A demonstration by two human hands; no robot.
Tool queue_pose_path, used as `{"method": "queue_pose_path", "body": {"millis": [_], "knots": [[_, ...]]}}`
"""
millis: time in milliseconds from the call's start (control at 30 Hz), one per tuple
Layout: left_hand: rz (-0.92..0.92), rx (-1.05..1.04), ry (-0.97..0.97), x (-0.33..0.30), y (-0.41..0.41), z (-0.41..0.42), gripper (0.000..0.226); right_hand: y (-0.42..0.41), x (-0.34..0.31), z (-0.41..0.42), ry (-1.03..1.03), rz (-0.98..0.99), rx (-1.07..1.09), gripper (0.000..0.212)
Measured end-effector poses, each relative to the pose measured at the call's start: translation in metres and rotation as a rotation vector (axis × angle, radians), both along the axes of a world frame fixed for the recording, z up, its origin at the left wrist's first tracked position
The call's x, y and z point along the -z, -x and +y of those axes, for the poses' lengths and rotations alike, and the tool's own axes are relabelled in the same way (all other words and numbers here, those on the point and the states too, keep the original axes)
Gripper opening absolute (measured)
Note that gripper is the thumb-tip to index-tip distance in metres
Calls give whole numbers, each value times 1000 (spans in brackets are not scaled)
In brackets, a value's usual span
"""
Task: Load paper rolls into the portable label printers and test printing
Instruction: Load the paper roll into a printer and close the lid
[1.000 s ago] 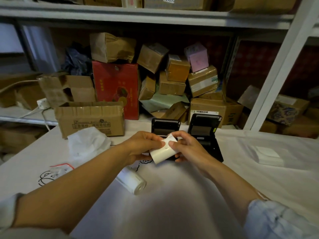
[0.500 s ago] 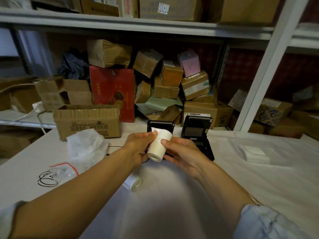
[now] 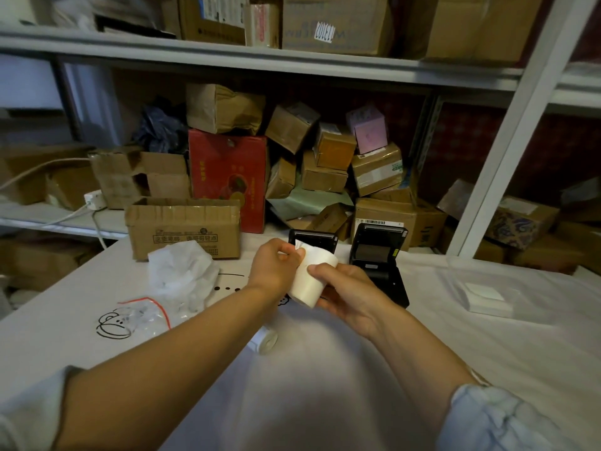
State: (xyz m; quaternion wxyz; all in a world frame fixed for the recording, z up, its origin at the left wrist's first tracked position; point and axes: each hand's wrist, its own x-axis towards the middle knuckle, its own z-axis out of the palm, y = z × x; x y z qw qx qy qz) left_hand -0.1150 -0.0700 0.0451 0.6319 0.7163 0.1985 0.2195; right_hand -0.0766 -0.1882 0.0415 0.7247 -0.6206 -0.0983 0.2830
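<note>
I count two paper rolls: my left forearm partly hides the spare roll (image 3: 264, 342), lying nearer me than the held roll (image 3: 313, 280). My left hand (image 3: 276, 268) pinches that roll's loose end; my right hand (image 3: 349, 296) grips its body. Behind it stand two open printers: one (image 3: 313, 238) mostly hidden, one (image 3: 380, 255) to its right.
</note>
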Motion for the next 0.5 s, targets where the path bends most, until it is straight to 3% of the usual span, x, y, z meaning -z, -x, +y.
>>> {"method": "queue_pose_path", "body": {"millis": [133,200,300,367,500], "knots": [[18,-32,-47,0,5,2,12,3,-3,0,19,-4,-11,23],[32,-12,37,2,9,6,7,2,-4,-6,72,-30,-8,21],[48,45,160,0,17,13,17,-1,-6,-14,255,-229,28,27],[24,90,59,-6,18,17,29,-1,-8,-17,362,-386,12,30],[96,421,-241,-21,22,8,40,1,-13,-16,416,-524,-136,38]]}}
